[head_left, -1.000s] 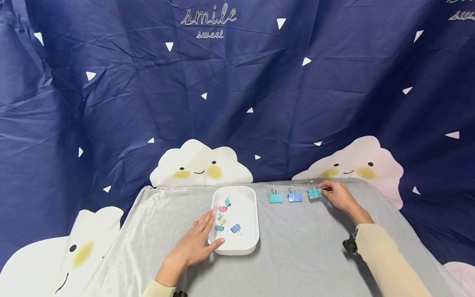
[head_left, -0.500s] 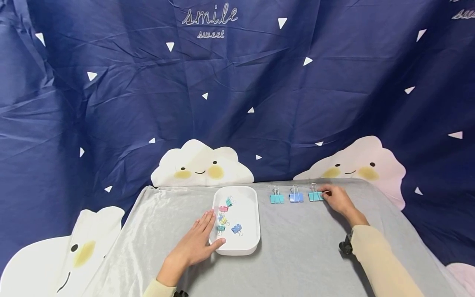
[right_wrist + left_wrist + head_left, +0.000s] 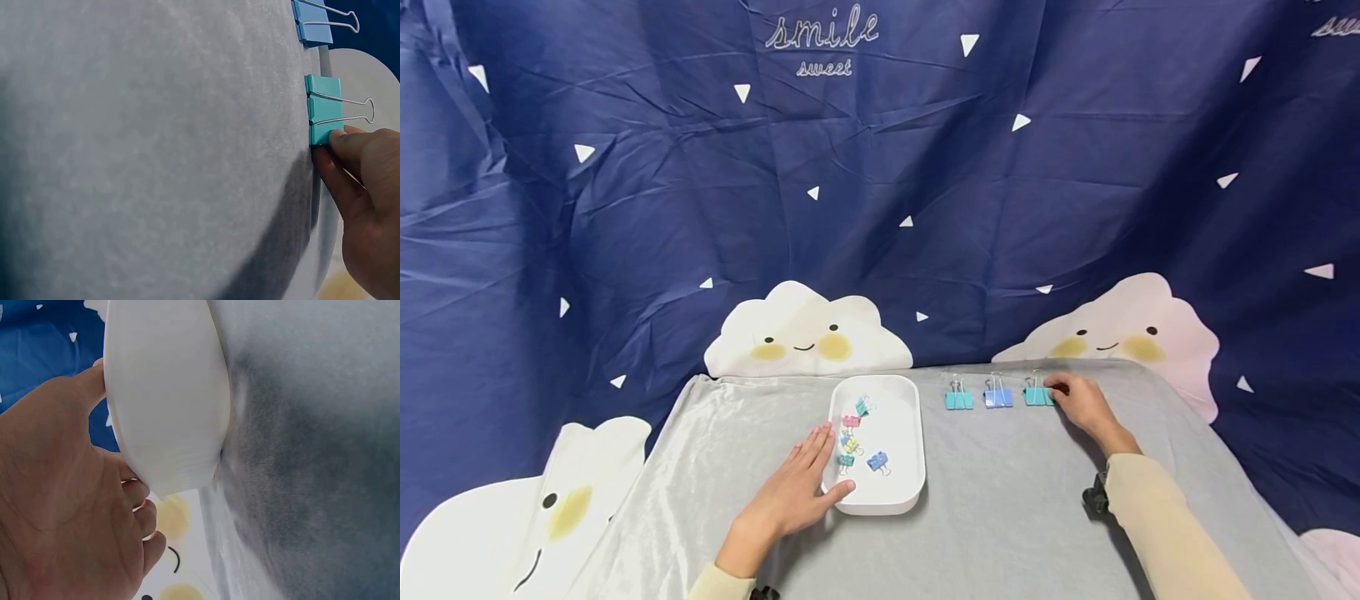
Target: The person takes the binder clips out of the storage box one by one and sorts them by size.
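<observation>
My right hand (image 3: 1087, 404) pinches the right end of a teal binder clip (image 3: 1038, 396) standing on the grey cloth. In the right wrist view, thumb and fingers meet at that end of the teal clip (image 3: 326, 103). To its left stand a blue binder clip (image 3: 998, 398) and another teal binder clip (image 3: 958, 400), all handles upward in a row. With fingers extended, my left hand (image 3: 793, 492) rests on the left rim of a white tray (image 3: 891, 504). The left wrist view shows the hand (image 3: 69, 494) against the tray's outer wall (image 3: 169, 394).
Inside the tray lie several small binder clips, among them a pink one (image 3: 852, 422), a yellow one (image 3: 852, 445) and a blue one (image 3: 877, 461). A grey cloth (image 3: 985, 517) covers the table. Behind it hangs a dark blue curtain (image 3: 865, 150).
The right-hand teal clip was tilted and slightly raised; it now stands level with the other two. My right hand came down with it, still pinching it. My left hand has stayed put.
</observation>
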Tool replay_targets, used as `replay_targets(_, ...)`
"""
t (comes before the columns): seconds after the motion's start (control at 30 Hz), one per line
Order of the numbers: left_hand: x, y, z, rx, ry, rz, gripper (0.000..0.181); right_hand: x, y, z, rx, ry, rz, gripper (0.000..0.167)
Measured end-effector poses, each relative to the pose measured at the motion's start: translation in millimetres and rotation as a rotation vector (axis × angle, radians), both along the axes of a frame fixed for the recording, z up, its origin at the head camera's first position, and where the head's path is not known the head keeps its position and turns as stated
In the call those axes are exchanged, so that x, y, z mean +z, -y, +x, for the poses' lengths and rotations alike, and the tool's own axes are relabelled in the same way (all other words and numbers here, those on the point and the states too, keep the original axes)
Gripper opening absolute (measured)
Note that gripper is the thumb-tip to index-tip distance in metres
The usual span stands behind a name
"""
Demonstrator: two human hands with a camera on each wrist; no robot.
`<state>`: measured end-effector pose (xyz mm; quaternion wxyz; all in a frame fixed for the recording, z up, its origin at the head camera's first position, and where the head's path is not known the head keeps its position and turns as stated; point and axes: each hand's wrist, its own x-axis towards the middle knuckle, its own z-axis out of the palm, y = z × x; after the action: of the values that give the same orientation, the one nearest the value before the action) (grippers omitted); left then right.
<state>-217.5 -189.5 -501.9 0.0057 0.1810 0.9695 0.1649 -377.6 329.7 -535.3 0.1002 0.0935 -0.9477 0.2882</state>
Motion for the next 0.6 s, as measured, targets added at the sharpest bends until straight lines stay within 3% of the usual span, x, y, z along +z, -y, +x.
replay_targets(0.6, -1.8, 0.5, -0.2, -0.004, -0.009, -0.002, 0.095, 4.4, 3.7, 3.6, -0.017, 0.001, 0.019, 0.024)
